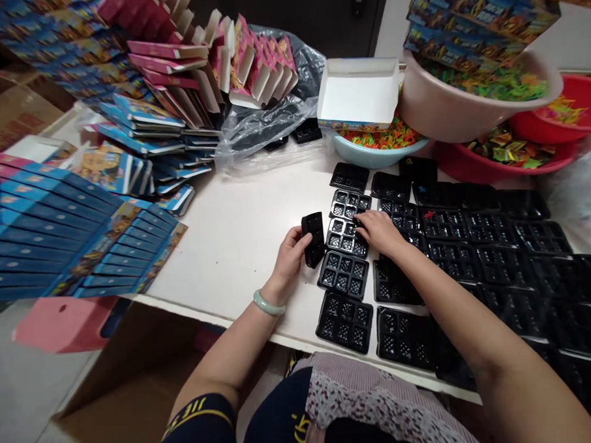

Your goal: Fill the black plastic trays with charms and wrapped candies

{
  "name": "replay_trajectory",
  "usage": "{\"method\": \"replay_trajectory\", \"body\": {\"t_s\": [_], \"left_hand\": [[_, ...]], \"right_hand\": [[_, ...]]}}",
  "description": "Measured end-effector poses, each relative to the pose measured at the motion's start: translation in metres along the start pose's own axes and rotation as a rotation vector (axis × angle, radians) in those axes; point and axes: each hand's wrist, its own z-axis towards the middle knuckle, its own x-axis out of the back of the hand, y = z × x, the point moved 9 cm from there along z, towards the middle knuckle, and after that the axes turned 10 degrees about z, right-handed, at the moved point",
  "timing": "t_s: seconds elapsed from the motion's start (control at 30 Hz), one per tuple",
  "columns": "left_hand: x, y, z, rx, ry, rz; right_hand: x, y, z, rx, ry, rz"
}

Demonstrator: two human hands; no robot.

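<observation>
My left hand [290,254] grips a small black plastic tray [316,237], or a thin stack of them, tilted up on its side just above the white table. Thumb and fingers of my right hand [378,231] are pinched at the right edge of another black tray [342,238] that lies flat with its compartments facing up. More trays lie in the same column, one tray [349,204] behind and another tray [343,275] in front. A pale green bangle [268,303] circles my left wrist.
Rows of black trays [498,265] cover the table's right side. Behind them stand a blue basin [378,149] with an open box [358,91] on it, a large pink basin [467,116] and red basins [523,162]. Blue cartons [55,225] and pink cartons [264,66] crowd the left and back.
</observation>
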Motion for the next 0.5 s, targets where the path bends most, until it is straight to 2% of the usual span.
{"method": "replay_trajectory", "body": {"t_s": [0.13, 0.33, 0.5], "left_hand": [[-0.010, -0.005, -0.004, 0.010, -0.064, 0.036], [0.011, -0.006, -0.016, 0.020, -0.036, 0.051], [0.003, -0.012, -0.030, 0.067, -0.093, 0.054]], "right_hand": [[0.007, 0.012, -0.016, 0.036, 0.012, -0.008], [0.008, 0.020, -0.018, 0.059, 0.015, 0.018], [0.010, 0.021, -0.019, 0.061, 0.008, -0.001]]}}
